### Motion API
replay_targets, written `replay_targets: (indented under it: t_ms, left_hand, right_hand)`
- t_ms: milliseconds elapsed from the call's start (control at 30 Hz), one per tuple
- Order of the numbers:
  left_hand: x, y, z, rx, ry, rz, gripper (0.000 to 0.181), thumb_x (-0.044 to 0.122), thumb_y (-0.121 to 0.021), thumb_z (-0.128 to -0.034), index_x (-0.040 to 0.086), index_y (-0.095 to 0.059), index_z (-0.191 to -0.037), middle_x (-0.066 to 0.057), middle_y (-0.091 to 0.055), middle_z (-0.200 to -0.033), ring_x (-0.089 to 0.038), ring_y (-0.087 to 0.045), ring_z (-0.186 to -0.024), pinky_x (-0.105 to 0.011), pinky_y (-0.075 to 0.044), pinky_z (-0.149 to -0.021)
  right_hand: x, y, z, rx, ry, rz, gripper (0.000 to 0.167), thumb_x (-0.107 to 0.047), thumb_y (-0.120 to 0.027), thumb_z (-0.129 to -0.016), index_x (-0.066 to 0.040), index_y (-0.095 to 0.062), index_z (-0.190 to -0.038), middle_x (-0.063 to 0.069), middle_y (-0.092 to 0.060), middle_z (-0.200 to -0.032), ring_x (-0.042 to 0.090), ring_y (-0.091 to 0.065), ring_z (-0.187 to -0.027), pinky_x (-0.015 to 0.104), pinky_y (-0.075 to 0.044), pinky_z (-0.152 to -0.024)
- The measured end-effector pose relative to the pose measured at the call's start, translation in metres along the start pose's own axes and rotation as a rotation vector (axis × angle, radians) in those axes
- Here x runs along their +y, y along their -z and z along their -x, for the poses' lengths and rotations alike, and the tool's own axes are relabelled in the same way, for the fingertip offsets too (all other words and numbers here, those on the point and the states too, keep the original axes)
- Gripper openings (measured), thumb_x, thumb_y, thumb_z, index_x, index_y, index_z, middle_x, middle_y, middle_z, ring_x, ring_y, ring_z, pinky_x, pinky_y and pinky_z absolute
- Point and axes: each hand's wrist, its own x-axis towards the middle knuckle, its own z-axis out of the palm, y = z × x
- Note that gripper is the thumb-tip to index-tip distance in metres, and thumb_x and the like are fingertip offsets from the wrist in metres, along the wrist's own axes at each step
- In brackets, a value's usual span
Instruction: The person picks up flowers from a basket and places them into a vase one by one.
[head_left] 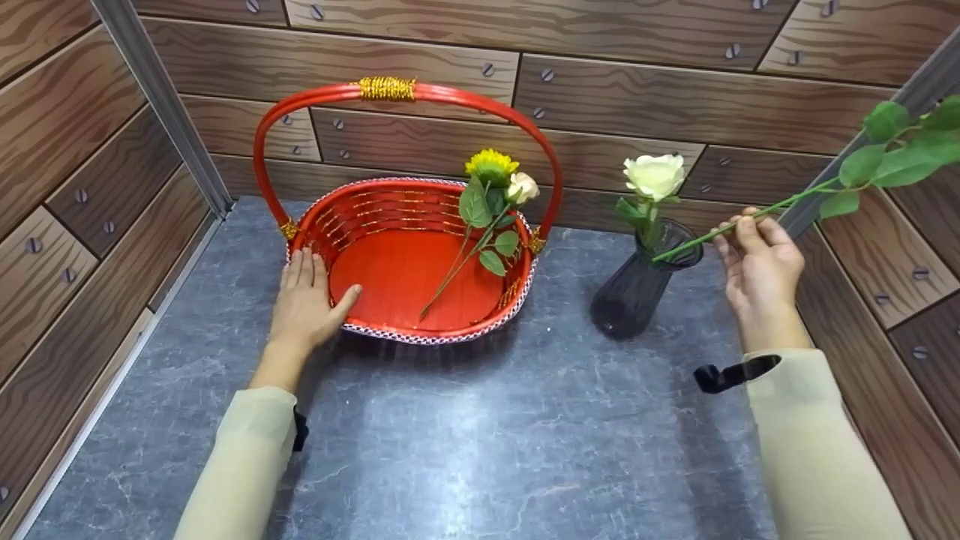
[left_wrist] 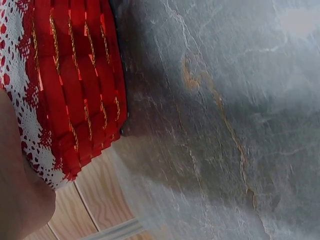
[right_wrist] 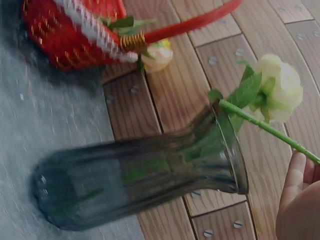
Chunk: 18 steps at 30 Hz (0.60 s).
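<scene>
Pinching a thin, leafy green stem (head_left: 795,198) between fingertips of the right hand (head_left: 771,271), with bare tip at the flared mouth of a dark, see-through vase (head_left: 627,301), beside a ruffled white rose (head_left: 654,177), towards the back right corner of the grey, marbled bench (head_left: 480,450). Resting the left hand (head_left: 306,304), with straight fingers, on the left rim of a glossy, woven red basket (head_left: 390,266) near the back edge, with yellow flower (head_left: 491,166) and cream rose (head_left: 523,187) inside. Walled by wood-grain panels (head_left: 622,97).

Left hand (head_left: 306,300) straight-fingered, right (head_left: 766,262) seemingly pinched
</scene>
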Motion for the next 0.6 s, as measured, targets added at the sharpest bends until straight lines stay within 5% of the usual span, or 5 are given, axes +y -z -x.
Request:
replay_targets:
  t_ms: [600]
  left_hand:
    - [0.001, 0.000, 0.001, 0.009, 0.010, -0.003, 0.094, 0.063, -0.035, -0.0996, -0.014, -0.019, -0.151, -0.033, -0.013, -0.161, -0.045, -0.004, -0.152, -0.052, -0.002, -0.124]
  right_hand:
    - [0.010, 0.008, -0.015, 0.083, 0.046, 0.284, 0.014, 0.003, -0.074, -0.084, 0.002, -0.069, -0.097, 0.010, -0.066, -0.087, 0.020, -0.069, -0.079, 0.028, -0.061, -0.069]
